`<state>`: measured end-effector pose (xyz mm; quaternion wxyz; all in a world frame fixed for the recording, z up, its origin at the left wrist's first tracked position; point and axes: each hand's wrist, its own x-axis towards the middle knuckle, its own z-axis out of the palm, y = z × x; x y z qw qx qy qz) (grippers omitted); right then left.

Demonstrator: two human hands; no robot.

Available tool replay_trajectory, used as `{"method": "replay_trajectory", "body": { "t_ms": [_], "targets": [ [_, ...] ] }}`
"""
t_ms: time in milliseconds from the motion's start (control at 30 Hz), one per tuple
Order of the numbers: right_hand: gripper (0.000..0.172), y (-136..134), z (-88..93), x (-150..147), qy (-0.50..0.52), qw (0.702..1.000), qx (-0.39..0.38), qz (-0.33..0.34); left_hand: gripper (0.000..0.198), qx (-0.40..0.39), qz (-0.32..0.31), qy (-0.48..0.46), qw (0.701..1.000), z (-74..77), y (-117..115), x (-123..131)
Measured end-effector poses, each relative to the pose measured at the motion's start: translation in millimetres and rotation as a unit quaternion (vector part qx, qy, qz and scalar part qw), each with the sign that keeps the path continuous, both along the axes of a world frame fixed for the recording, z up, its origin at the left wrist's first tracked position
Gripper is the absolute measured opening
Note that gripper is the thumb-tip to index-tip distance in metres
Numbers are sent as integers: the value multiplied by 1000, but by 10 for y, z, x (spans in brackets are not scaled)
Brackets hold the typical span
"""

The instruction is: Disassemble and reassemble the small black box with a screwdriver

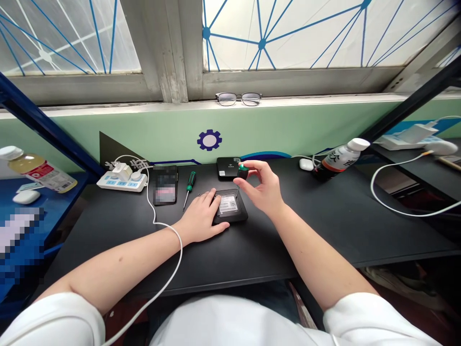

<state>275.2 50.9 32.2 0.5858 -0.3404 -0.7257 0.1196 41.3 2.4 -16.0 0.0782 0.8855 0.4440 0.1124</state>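
A black square device [240, 217] with a white label lies on the black table [216, 264]. My left hand [202, 216] rests flat at its left side, fingers spread, fingertips on its edge. Above the device's upper right corner, my right hand [262, 186] pinches the green and black handle of a screwdriver [243, 170], whose thin shaft points down to that corner. Behind them sits a black box [226, 168] with a small white sticker. Another green-handled screwdriver [190, 183] lies to the left, beyond my left hand.
A phone [165, 185] and a white power strip [122, 182] are at the left. A white cable [179, 254] crosses my left forearm. A dark bottle [340, 159] and a white earphone case [306, 164] are at the back right. Glasses [239, 99] rest on the sill.
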Motion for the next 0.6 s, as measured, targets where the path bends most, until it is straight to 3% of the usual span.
{"method": "replay_trajectory", "body": {
  "t_ms": [100,233,367,500,600],
  "targets": [
    [41,-16,-15,-10,29,998,-53,-12,83,-4,0,-8,1000,8,-1,-4],
    [30,-40,21,11,11,996,-88,-2,81,-4,-2,-16,1000,11,1,-5],
    [28,-17,43,53,-34,999,-42,-1,82,4,1,-8,1000,-4,5,-5],
    [33,17,31,65,-52,997,34,-49,83,4,1,-10,1000,-14,8,-6],
    [33,16,36,51,-46,996,44,-69,84,4,0,-4,1000,-5,5,-4]
  ]
}}
